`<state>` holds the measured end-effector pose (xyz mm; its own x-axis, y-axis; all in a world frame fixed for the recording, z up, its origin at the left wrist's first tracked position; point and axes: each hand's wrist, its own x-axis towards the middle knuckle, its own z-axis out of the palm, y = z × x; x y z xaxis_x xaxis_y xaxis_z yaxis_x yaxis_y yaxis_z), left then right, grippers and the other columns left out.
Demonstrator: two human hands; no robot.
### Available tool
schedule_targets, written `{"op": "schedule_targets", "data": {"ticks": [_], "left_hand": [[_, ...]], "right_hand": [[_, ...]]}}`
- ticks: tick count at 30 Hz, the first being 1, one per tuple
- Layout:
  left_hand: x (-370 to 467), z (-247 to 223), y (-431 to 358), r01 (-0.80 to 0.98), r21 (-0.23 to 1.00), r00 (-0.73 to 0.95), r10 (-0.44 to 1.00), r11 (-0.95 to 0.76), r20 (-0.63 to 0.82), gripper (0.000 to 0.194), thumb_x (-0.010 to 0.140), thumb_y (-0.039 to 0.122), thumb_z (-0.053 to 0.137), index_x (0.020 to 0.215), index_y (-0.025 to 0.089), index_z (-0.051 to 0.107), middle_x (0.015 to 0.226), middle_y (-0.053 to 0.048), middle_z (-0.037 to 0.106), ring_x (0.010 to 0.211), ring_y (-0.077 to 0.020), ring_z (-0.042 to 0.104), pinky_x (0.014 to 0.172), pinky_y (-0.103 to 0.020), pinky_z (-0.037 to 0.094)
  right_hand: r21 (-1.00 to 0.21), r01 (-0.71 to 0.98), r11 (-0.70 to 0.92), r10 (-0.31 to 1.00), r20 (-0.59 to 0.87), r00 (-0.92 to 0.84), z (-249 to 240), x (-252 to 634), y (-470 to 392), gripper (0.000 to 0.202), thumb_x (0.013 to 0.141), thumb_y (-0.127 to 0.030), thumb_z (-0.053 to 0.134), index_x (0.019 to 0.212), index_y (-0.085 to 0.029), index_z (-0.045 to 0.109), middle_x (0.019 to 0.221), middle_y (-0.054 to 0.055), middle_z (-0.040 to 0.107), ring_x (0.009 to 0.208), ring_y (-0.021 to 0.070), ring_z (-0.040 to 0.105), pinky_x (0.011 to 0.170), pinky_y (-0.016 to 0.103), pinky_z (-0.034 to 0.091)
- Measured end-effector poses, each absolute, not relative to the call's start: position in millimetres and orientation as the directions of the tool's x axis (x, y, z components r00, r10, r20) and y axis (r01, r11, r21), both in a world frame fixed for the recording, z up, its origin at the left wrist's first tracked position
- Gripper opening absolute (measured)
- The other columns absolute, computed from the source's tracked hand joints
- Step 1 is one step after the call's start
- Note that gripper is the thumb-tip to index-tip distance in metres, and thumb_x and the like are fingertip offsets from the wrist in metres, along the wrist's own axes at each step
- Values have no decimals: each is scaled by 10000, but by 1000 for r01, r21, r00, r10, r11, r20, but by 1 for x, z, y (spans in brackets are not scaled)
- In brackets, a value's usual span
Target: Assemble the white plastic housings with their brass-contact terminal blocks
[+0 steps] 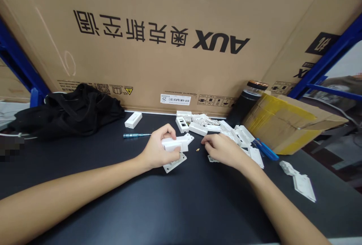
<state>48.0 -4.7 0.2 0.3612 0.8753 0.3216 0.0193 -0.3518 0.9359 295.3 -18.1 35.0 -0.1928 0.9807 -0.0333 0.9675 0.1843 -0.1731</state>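
Note:
My left hand (pixel 160 147) is closed around a white plastic housing (pixel 174 145), gripped between thumb and fingers. Beneath and beside it lie a white plate with holes (pixel 174 163) and another white piece (pixel 189 138). My right hand (pixel 222 147) is curled over the table, thumb and forefinger drawn together; whatever they hold, if anything, is hidden. A small white part (pixel 212 159) shows under that hand. Between both hands lies a tiny brass-coloured piece (pixel 197 149).
A screwdriver (pixel 135 135), a white box (pixel 133 120) and black cloth (pixel 73 111) lie left. White plastic parts (pixel 198 128) are piled behind my hands. A dark bottle (pixel 246 101), an open carton (pixel 285 120), a blue tool (pixel 267 149) and loose white pieces (pixel 304 186) stand or lie right.

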Motion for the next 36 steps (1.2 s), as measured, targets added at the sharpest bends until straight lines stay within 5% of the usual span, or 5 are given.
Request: {"op": "schedule_targets", "data": {"ticks": [25, 28, 33, 36], "left_hand": [[48, 2, -3, -22, 950, 347, 889, -312, 300, 363, 648, 254, 769, 787, 203, 437, 570, 82, 537, 440, -54, 446, 416, -164, 326], [50, 2, -1, -37, 958, 354, 893, -283, 278, 375, 687, 302, 787, 796, 196, 444, 589, 73, 549, 478, -58, 468, 454, -168, 356], [50, 1, -1, -111, 978, 493, 845, -174, 206, 359, 713, 272, 767, 877, 190, 459, 693, 41, 617, 528, -78, 526, 502, -191, 415], [49, 0, -1, -200, 973, 575, 791, -115, 212, 321, 726, 206, 712, 929, 188, 463, 742, 35, 639, 610, -97, 576, 583, -211, 462]], "right_hand": [[-191, 957, 218, 976, 29, -216, 38, 298, -17, 309, 923, -219, 458, 1021, -204, 751, 904, 70, 764, 799, 213, 681, 713, 305, 444], [-291, 873, 392, 918, 185, -350, 43, 291, -24, 312, 961, -305, 501, 1193, -181, 668, 826, 46, 702, 712, 188, 619, 704, 317, 458], [-410, 568, 713, 701, 410, -584, 44, 271, -36, 461, 930, -305, 649, 1373, -243, 535, 1237, 101, 608, 1074, 209, 590, 925, 358, 503], [-400, 500, 768, 639, 440, -630, 41, 263, -37, 381, 953, -254, 630, 1329, -260, 565, 1252, 95, 600, 1145, 207, 576, 971, 371, 499]]}}
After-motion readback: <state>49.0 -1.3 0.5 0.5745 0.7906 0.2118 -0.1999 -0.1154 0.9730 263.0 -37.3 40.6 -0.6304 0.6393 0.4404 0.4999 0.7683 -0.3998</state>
